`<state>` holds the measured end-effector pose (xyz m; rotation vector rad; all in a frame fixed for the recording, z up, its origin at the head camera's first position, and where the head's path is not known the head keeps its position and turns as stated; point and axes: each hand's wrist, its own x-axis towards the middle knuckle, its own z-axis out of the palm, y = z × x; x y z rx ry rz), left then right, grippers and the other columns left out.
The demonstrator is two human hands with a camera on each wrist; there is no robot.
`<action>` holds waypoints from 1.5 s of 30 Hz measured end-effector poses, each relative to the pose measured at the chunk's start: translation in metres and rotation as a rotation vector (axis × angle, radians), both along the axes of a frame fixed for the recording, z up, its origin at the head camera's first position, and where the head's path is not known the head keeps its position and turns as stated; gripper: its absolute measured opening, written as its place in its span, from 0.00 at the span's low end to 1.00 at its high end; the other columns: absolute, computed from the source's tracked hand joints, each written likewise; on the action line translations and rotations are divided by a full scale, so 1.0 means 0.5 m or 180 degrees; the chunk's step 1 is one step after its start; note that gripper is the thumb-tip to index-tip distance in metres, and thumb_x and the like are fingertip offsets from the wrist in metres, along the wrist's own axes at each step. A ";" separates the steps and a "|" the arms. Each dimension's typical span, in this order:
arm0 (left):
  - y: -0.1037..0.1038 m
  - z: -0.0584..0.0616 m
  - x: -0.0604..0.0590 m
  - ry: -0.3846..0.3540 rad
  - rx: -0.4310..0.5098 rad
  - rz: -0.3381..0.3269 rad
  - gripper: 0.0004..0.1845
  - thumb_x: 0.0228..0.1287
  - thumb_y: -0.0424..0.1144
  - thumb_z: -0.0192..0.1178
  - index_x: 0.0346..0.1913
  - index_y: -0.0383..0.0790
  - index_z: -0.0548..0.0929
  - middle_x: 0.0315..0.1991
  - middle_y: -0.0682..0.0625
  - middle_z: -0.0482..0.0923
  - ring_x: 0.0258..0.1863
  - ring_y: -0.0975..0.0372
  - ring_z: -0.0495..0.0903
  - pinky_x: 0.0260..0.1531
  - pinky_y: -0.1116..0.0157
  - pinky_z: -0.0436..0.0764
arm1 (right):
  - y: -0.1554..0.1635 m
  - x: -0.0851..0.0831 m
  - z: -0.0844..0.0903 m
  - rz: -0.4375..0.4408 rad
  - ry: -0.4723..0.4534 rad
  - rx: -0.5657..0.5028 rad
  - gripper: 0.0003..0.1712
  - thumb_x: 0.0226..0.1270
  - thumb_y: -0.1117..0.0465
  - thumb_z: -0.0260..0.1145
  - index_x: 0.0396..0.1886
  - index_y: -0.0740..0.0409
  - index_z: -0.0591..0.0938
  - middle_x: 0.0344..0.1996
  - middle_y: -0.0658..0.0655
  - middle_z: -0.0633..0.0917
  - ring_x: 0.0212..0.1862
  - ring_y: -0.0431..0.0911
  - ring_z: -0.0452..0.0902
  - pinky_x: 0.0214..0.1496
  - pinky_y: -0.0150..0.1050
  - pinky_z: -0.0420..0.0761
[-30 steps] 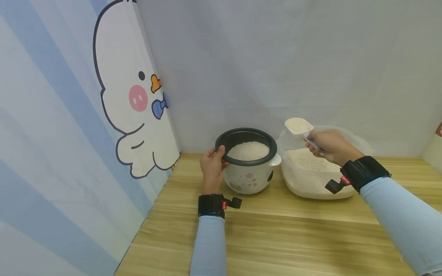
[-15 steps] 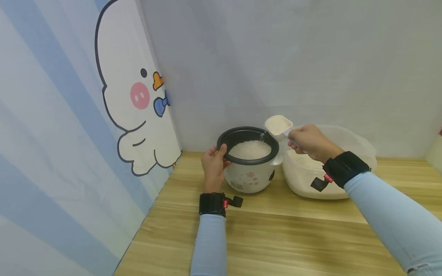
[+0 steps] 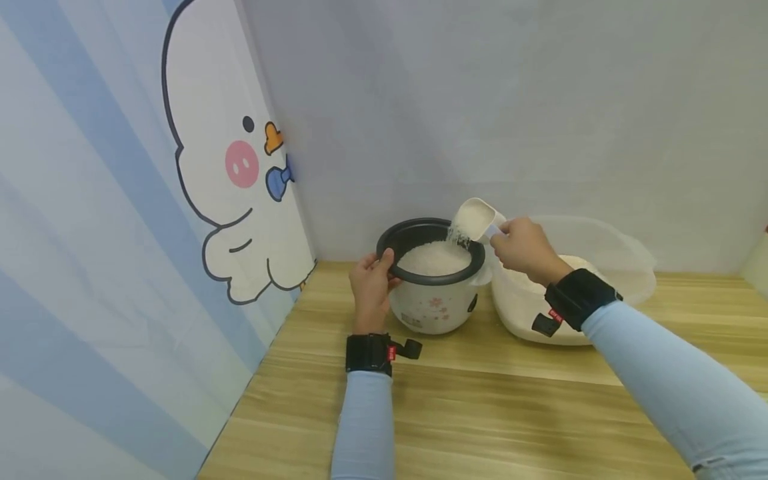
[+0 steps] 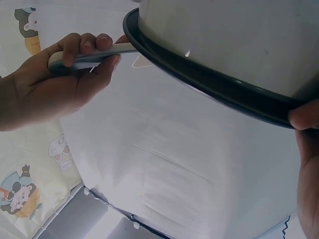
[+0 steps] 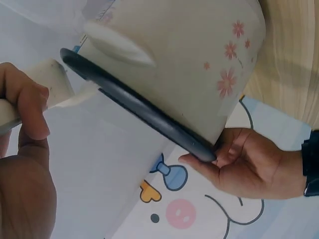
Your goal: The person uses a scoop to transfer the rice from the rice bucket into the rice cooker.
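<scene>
Wooden table [image 3: 480, 400] in a corner, a duck curtain [image 3: 180, 200] on my left; on it stand one tub [image 3: 600, 267] and, beside it, one cooker [image 3: 433, 293]. My left hand [image 3: 371, 288] grips its black rim while my right hand [image 3: 523, 250] pinches one scoop [image 3: 476, 220], tipped over the pot, spilling rice [image 3: 435, 258].

Legible text and markings: none can be read.

The small red tags on the black wrist straps, one at the left wrist [image 3: 391, 354] and one at the right wrist [image 3: 556, 315], carry white marks too small to make out. The white rice cooker with a black rim [image 3: 433, 303] bears only a pink flower pattern and a faint, unreadable mark low on its side.
</scene>
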<state>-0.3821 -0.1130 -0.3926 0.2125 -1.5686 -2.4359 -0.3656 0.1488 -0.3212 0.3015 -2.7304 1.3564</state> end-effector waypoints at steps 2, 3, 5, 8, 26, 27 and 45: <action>0.000 0.001 0.000 0.0003 -0.0010 -0.0015 0.23 0.62 0.37 0.65 0.56 0.29 0.73 0.33 0.46 0.76 0.18 0.65 0.74 0.18 0.71 0.78 | -0.002 -0.002 -0.004 -0.0023 0.0139 0.0123 0.15 0.65 0.65 0.46 0.29 0.70 0.77 0.17 0.54 0.72 0.16 0.42 0.64 0.15 0.33 0.67; 0.000 0.001 0.000 0.0000 -0.0014 -0.0025 0.23 0.62 0.37 0.65 0.56 0.29 0.73 0.33 0.46 0.76 0.18 0.65 0.74 0.18 0.71 0.78 | -0.004 -0.002 -0.006 -0.0038 0.0222 0.0185 0.14 0.65 0.65 0.47 0.28 0.69 0.77 0.15 0.53 0.71 0.15 0.42 0.62 0.14 0.34 0.65; -0.001 0.000 0.001 -0.0004 -0.0006 -0.0038 0.24 0.62 0.38 0.65 0.57 0.29 0.73 0.35 0.45 0.76 0.18 0.65 0.74 0.18 0.71 0.79 | -0.007 -0.005 -0.010 -0.0061 0.0422 0.0328 0.13 0.64 0.66 0.47 0.22 0.65 0.73 0.13 0.53 0.68 0.13 0.42 0.59 0.13 0.34 0.61; -0.004 0.000 0.003 -0.0021 0.0002 -0.0023 0.25 0.62 0.37 0.65 0.58 0.29 0.72 0.38 0.43 0.77 0.18 0.65 0.75 0.18 0.71 0.79 | -0.012 -0.012 -0.019 -0.0093 0.0721 0.0551 0.15 0.63 0.67 0.47 0.16 0.58 0.66 0.12 0.52 0.66 0.13 0.43 0.58 0.14 0.34 0.61; -0.003 0.000 0.000 -0.0007 0.0019 0.0003 0.23 0.61 0.38 0.66 0.55 0.30 0.74 0.32 0.47 0.75 0.17 0.66 0.74 0.17 0.71 0.78 | -0.037 -0.016 -0.035 -0.0114 0.1413 0.1342 0.07 0.63 0.68 0.52 0.31 0.68 0.75 0.23 0.63 0.78 0.20 0.51 0.73 0.18 0.40 0.72; -0.003 -0.001 -0.001 -0.0003 0.0019 0.0004 0.23 0.60 0.38 0.66 0.55 0.30 0.74 0.32 0.47 0.75 0.17 0.65 0.74 0.17 0.71 0.78 | -0.039 -0.016 -0.035 -0.0119 0.1385 0.1359 0.07 0.62 0.68 0.52 0.32 0.68 0.74 0.22 0.62 0.78 0.20 0.51 0.73 0.18 0.40 0.72; -0.004 0.000 -0.001 -0.0009 0.0068 -0.0021 0.19 0.61 0.39 0.65 0.50 0.31 0.77 0.30 0.47 0.74 0.16 0.65 0.73 0.17 0.71 0.79 | -0.060 -0.009 -0.057 -0.0013 0.2144 0.2153 0.17 0.65 0.67 0.57 0.52 0.73 0.74 0.24 0.65 0.77 0.25 0.57 0.74 0.19 0.48 0.75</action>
